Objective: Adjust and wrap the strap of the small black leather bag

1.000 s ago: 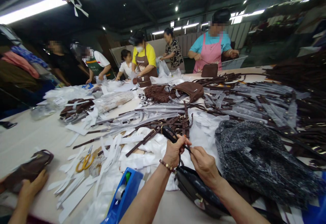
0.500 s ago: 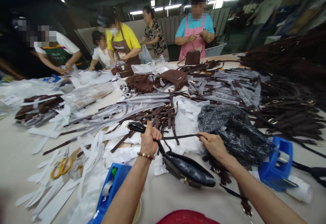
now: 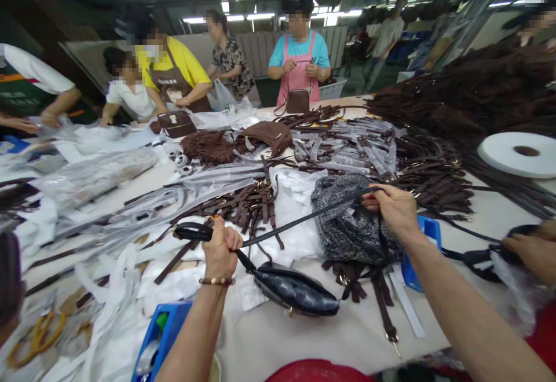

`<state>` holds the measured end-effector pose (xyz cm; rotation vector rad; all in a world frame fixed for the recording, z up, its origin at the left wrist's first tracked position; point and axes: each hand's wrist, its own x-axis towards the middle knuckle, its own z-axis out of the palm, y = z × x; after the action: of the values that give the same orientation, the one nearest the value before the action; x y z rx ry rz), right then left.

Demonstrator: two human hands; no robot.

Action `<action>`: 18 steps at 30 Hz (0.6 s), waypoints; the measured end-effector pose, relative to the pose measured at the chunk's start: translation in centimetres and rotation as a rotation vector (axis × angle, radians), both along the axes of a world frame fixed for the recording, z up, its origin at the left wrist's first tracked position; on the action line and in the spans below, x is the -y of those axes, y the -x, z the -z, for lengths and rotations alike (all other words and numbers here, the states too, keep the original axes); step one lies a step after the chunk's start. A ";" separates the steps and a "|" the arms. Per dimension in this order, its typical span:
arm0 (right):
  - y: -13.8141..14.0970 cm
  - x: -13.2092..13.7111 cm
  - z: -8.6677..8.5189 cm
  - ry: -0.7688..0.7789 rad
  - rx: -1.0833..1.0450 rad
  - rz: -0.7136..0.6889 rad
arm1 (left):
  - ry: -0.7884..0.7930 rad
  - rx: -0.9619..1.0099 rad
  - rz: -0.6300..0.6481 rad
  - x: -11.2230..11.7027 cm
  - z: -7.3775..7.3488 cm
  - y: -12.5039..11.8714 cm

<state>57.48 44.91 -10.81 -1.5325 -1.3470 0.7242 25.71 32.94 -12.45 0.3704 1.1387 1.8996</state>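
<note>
My left hand (image 3: 221, 247) is closed in a fist around a bundled part of a black strap (image 3: 299, 218), whose looped end sticks out to the left. My right hand (image 3: 391, 205) pinches the same strap farther along, so a length runs taut between the two hands. Beyond my right fingers the strap hangs down. Below and between my hands, a small black bag (image 3: 295, 290) hangs or rests low over the table; the strap reaches its left end and seems to join its right end too. A dark grey knitted-looking cloth (image 3: 347, 217) lies behind my right hand.
Blue tape dispensers (image 3: 163, 335) stand near both forearms. Yellow-handled scissors (image 3: 39, 335) lie among white paper strips at left. Brown straps (image 3: 247, 202) cover the table's middle. A white roll (image 3: 516, 153) sits at right. A co-worker's hand (image 3: 532, 249) reaches in there; others work across the table.
My right hand has moved right and up, drawing a longer length of strap away from my left hand. The view has turned right, bringing the white roll and a co-worker's hand into sight.
</note>
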 end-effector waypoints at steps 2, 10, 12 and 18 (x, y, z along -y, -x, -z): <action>1.5 -0.4 -2.2 -0.044 -0.126 -0.022 | 0.011 -0.056 -0.005 -0.3 -0.2 -0.6; 12.5 -0.3 -7.0 -0.187 -0.314 -0.361 | 0.040 -0.198 0.037 -1.8 -0.8 -3.6; 14.8 0.0 -6.6 -0.211 -0.243 -0.424 | 0.045 -0.218 0.079 -2.1 -0.8 -4.2; 18.5 1.4 -4.8 -0.081 -0.247 -0.598 | 0.071 -0.254 0.201 -3.2 -0.7 -4.8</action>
<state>38.99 43.48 -5.99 -0.9313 -1.6298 1.1665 30.50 36.10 -11.79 0.6760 1.2794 1.6651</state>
